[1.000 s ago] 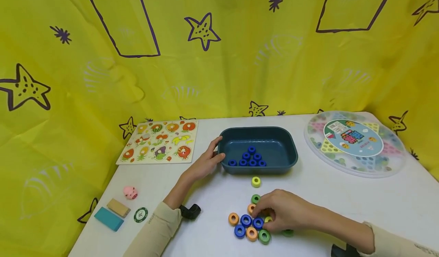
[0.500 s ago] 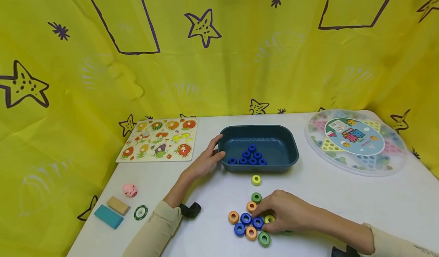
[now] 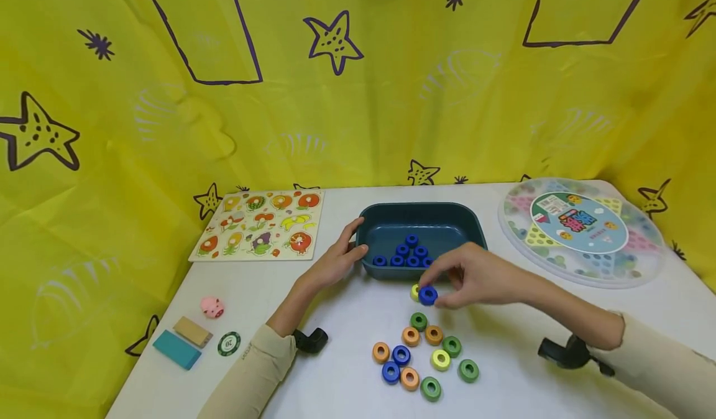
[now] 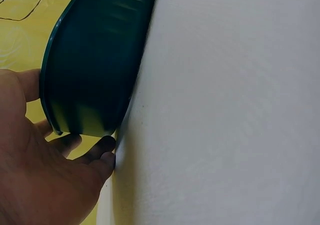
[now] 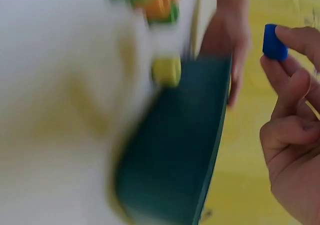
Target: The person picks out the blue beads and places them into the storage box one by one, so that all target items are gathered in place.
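Right hand (image 3: 482, 276) pinches a blue ring (image 3: 427, 301) between thumb and fingertips, raised off the tabletop (image 3: 520, 338) beside the tray's near wall; left hand (image 3: 335, 262) half-curled, gripping the left end of the dark teal tray (image 3: 453, 235); more blue rings (image 3: 403, 255) inside; loose coloured rings (image 3: 401, 363) lie nearer.

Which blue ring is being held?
The blue ring pinched by the right hand; the other blue rings sit in the tray or on the table.
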`<state>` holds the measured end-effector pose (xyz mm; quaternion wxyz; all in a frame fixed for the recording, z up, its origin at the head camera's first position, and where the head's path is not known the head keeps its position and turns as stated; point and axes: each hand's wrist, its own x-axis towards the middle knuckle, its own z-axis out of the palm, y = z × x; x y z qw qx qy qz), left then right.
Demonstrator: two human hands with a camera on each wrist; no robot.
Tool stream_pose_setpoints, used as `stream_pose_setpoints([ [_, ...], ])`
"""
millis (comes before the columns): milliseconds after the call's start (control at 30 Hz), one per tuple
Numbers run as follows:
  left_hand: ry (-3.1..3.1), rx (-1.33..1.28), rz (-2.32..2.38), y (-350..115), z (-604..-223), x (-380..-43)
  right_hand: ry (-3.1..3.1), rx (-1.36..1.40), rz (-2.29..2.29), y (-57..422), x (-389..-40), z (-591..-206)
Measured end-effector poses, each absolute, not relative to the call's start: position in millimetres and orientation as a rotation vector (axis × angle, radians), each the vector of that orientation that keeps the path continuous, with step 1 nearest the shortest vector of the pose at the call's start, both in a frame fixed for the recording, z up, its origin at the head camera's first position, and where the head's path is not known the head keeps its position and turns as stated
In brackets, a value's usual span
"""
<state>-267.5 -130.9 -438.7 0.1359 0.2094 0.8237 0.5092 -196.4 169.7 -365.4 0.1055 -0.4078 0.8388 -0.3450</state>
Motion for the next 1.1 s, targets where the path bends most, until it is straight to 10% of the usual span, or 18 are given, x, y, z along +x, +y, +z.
stream_pose_setpoints([
  [467, 2.34, 0.649, 1.445, -127.8, -404.0, -248.5, 2.482, -1.231, -0.758, 189.7, -322.8, -372.7],
  [1100, 2.355, 0.628, 1.437, -128.9, -403.2, -248.3, 2.404, -1.17, -0.619, 181.7, -346.6, -390.7],
])
